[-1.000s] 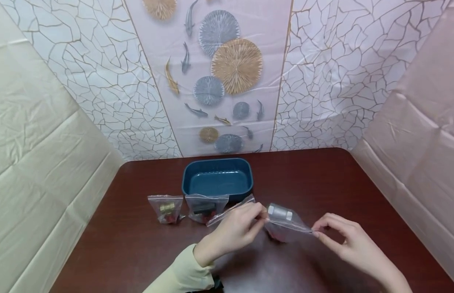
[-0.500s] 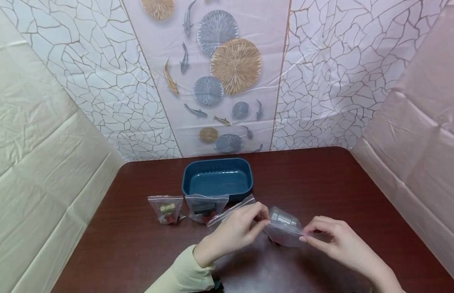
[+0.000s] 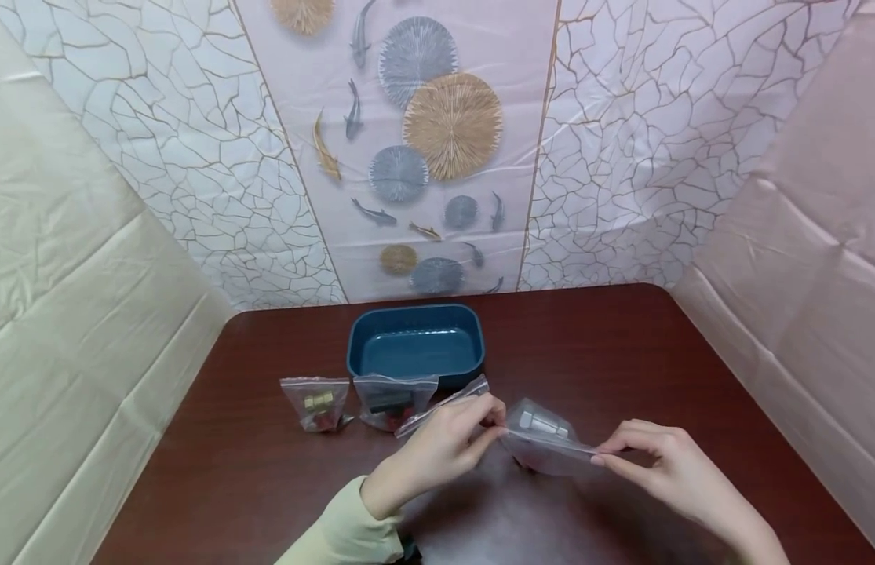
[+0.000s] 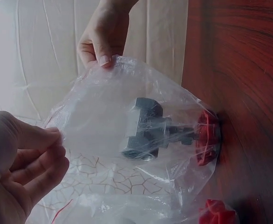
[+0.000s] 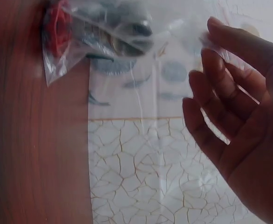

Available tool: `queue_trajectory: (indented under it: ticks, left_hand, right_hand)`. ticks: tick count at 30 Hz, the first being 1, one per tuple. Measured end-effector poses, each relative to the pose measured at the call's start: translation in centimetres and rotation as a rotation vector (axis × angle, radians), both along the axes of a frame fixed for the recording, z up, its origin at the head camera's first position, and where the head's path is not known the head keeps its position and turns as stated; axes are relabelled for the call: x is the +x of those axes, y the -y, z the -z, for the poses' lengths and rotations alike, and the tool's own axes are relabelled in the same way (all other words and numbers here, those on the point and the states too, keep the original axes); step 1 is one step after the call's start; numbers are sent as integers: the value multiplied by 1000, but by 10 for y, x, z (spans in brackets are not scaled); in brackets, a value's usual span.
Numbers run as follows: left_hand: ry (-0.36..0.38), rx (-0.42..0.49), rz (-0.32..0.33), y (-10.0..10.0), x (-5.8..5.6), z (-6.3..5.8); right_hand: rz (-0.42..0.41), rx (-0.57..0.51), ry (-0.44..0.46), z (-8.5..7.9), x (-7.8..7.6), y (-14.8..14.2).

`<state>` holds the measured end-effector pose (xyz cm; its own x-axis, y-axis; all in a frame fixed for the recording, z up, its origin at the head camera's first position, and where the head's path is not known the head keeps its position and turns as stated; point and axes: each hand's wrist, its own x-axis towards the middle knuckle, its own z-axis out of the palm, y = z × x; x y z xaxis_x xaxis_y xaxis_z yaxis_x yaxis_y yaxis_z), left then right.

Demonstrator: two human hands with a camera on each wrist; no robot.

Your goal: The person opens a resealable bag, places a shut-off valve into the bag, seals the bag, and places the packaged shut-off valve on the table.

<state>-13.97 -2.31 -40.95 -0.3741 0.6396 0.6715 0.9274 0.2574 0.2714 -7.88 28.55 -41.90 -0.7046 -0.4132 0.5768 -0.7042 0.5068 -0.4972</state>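
Between both hands stands a clear zip bag (image 3: pixel 550 459) with a valve (image 4: pixel 146 133) inside. The valve has a grey metal body and a red handwheel (image 4: pixel 207 138), which is lowest, at the table surface. My left hand (image 3: pixel 437 443) pinches one top corner of the bag between thumb and forefinger. At the opposite top corner my right hand (image 3: pixel 666 467) pinches the edge, its other fingers loosely bent in the right wrist view. The top edge is drawn out between them. Whether its seal is fully closed cannot be made out.
A blue rectangular tub (image 3: pixel 416 311) stands behind. In front of it are a zip bag with a brass-coloured fitting (image 3: pixel 319 402), another bag with a dark part (image 3: pixel 391 403), and a third bag (image 3: pixel 474 388) partly hidden by my left hand. Fabric walls surround the table (image 3: pixel 585 337).
My right hand came in toward the left along the bag's edge, then went slightly back out to the right. My left hand keeps its pinch in nearly the same place.
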Motion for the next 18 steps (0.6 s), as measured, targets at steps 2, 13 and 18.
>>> queue_trajectory:
  ticks: [2, 13, 18]
  left_hand:
    - [-6, 2, -10, -2, 0, 1]
    - [26, -40, -10, -5, 4, 2]
    - [18, -14, -2, -9, 7, 2]
  right_hand:
    - [8, 21, -3, -1, 1, -4]
    - [21, 49, -73, 1, 0, -3]
    - [127, 165, -120, -8, -2, 21]
